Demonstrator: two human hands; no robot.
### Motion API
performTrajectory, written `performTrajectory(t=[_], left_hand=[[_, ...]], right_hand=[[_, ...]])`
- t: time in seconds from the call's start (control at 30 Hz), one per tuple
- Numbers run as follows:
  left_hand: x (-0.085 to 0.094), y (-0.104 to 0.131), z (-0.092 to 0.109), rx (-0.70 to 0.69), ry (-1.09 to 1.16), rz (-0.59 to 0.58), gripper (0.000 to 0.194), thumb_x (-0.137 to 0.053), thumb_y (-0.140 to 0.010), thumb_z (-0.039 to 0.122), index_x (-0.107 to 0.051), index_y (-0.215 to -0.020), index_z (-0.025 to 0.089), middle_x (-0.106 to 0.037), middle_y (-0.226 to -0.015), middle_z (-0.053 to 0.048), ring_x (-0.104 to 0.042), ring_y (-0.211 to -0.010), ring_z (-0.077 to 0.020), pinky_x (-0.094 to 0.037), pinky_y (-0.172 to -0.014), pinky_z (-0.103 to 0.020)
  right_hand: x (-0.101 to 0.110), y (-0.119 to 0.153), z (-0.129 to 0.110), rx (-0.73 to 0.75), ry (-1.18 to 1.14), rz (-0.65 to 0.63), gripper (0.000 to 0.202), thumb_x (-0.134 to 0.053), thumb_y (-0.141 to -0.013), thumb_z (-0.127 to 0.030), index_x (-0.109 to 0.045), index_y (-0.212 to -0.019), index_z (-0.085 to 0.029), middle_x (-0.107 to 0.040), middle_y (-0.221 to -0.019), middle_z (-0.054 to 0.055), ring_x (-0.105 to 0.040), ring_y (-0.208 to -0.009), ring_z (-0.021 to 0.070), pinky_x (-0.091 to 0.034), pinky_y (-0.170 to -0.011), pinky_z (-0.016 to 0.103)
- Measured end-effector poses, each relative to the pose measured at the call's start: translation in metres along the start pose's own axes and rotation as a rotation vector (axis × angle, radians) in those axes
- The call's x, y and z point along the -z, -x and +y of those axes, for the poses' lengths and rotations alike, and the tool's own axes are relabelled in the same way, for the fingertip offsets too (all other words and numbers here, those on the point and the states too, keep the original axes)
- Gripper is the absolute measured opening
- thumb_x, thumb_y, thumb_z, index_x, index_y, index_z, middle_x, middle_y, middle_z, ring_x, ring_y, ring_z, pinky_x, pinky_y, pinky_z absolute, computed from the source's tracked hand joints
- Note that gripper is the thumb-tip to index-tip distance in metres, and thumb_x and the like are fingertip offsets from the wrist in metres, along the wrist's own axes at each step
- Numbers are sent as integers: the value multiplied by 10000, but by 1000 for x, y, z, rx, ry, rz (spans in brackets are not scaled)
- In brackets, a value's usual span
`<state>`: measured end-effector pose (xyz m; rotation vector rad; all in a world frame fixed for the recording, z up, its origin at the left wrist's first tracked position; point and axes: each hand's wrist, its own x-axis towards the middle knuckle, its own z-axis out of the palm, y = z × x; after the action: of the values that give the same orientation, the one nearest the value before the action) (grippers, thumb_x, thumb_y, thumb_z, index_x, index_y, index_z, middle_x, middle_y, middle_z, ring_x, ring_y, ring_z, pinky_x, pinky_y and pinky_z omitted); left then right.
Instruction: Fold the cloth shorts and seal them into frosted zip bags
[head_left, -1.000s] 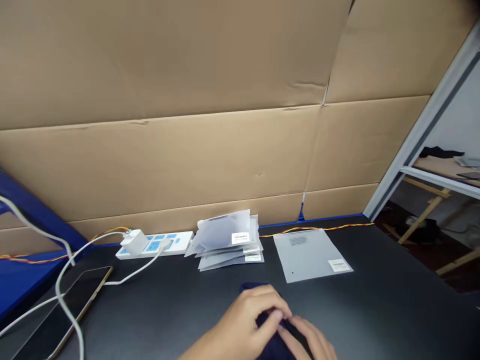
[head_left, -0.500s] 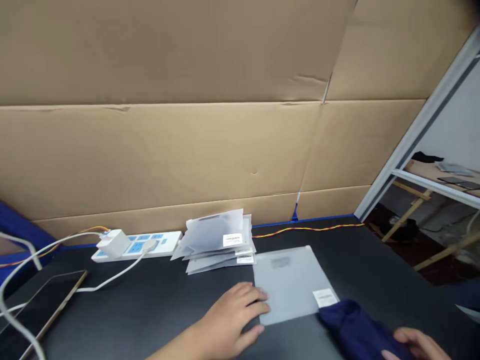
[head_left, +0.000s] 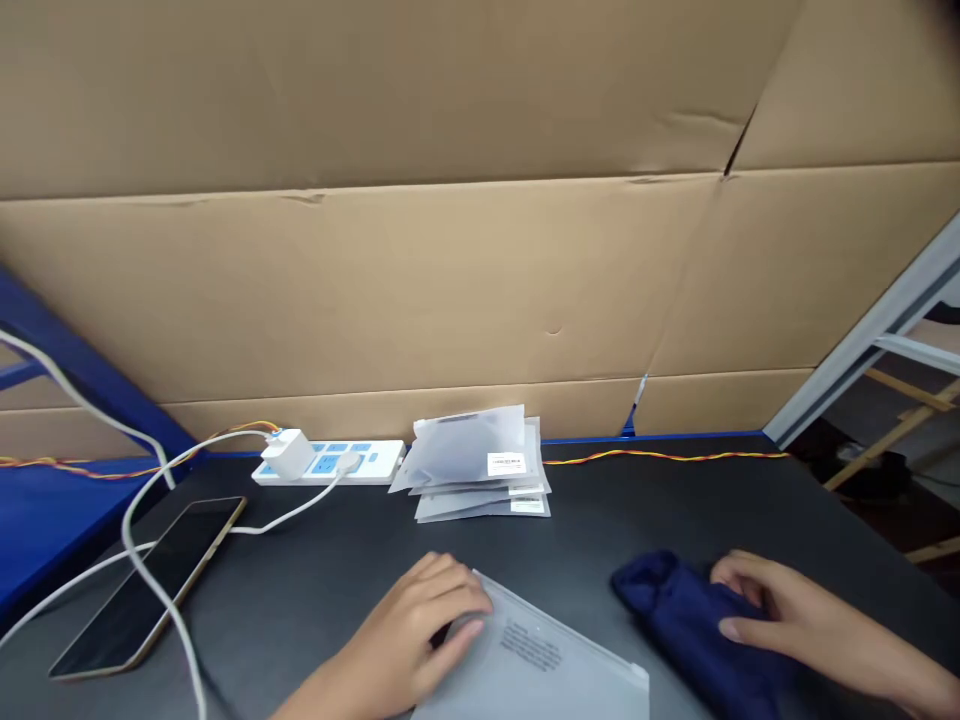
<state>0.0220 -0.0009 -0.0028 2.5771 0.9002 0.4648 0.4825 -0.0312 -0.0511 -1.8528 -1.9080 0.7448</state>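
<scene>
The person's L hand (head_left: 420, 635) looks to pinch the far-L corner of a frosted bag (head_left: 555, 670), thumb vs. fingers; bag's just R of that hand, near end out of frame. R hand (head_left: 787, 612), thumb & fingers bent, grips a navy cloth (head_left: 679, 625) just L of & under it. Prob. risks: one-corner hold could let thin bag twist; loose grip might unfold cloth. Bag's zip edge (head_left: 562, 625) faces away, slanting from L hand twd near-R; cloth's long axis slants likewise, far end pointing away-L from R hand.
</scene>
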Motion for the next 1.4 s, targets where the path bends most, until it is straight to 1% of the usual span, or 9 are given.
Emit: performTrajectory(t=[0.13, 0.23, 0.43, 0.6, 0.7, 0.8, 1.0, 1.23, 1.4], left_hand=[[-26, -26, -7, -82, -62, 30, 223, -663, -911, 272, -635, -1129, 233, -667, -1078, -42, -608, -938, -202, -458, -891, -325], [-38, -27, -9, -204, -124, 50, 67, -588, -949, 186, -639, -984, 211, -662, -991, -38, -586, -883, -186, -448, -832, -306], [-41, -15, -10, -395, -306, 112, 190, -496, -979, 79, -606, -887, 202, -668, -821, -3, -587, -805, -159, -415, -877, -325], [-35, -15, -6, -254, -88, -10, 86, -577, -948, 141, -574, -914, 220, -716, -913, 13, -624, -976, -162, -360, -1040, -330], [-34, -13, -2, -206, -16, -43, 98, -568, -946, 132, -566, -949, 230, -722, -978, 14, -603, -1072, -168, -259, -1139, -361], [-32, -13, 1, -182, 8, -48, 119, -583, -917, 116, -555, -915, 232, -705, -895, 27, -600, -1020, -169, -242, -1137, -365], [-15, -17, -3, -74, 85, -31, 97, -579, -913, 122, -587, -920, 218, -685, -870, 8, -568, -911, -179, -310, -1007, -384], [-31, -18, -6, 131, 302, -34, 125, -741, -832, 185, -620, -848, 215, -672, -832, 23, -556, -894, -178, -364, -870, -311], [-36, -18, -8, 224, 297, 49, 97, -721, -844, 193, -625, -835, 204, -635, -846, 6, -539, -890, -187, -376, -832, -306]], right_hand=[[0, -52, -61, 125, 32, -323, 177, -696, -645, -191, -622, -804, -217, -590, -781, -28, -541, -715, 158, -425, -644, 241], [-16, -79, -89, 185, 0, -350, 225, -615, -605, -106, -532, -780, -219, -508, -719, -63, -467, -675, 131, -362, -610, 223], [-41, -80, -107, 188, -417, -355, 168, -529, -732, -125, -429, -814, -233, -473, -789, -59, -483, -757, 128, -416, -712, 230], [-37, -69, -108, 42, -729, -512, 268, -638, -813, -272, -563, -1067, -230, -632, -968, -9, -610, -904, 178, -489, -828, 294], [-49, -64, -121, -2, -944, -643, 546, -762, -767, -334, -584, -1268, -215, -669, -1219, 73, -632, -1102, 256, -478, -978, 391], [-68, -57, -139, -6, -1058, -687, 595, -798, -761, -323, -602, -1310, -203, -663, -1299, 91, -602, -1204, 294, -452, -1040, 428], [-80, -51, -142, 25, -879, -595, 620, -761, -803, -301, -550, -1381, -223, -605, -1386, 74, -519, -1312, 274, -390, -1118, 396], [-69, -53, -138, 150, -703, -808, 375, -695, -811, -226, -675, -1183, -185, -725, -1109, 34, -654, -1028, 254, -517, -913, 362], [-91, -49, -148, 127, -789, -569, 480, -721, -799, -277, -635, -1263, -187, -707, -1162, 55, -602, -1134, 287, -445, -1030, 438]])
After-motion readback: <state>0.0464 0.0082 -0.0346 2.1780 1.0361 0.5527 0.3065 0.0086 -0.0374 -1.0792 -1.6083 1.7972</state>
